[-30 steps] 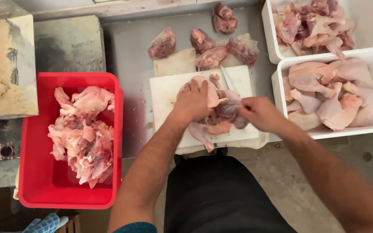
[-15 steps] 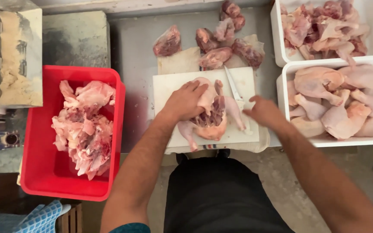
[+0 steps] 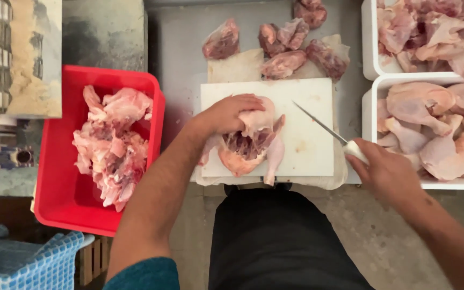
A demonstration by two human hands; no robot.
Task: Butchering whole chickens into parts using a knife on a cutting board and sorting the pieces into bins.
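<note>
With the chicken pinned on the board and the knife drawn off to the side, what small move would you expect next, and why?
Probably bringing the knife back over to the chicken carcass. The left hand presses the opened carcass onto the white cutting board, cavity up, while the right hand holds the blade clear of the meat, tip aimed toward it. The carcass looks only partly cut.

Red crate (image 3: 55, 209) of scraps left, 2 white tubs (image 3: 374, 102) of chicken right.
</note>
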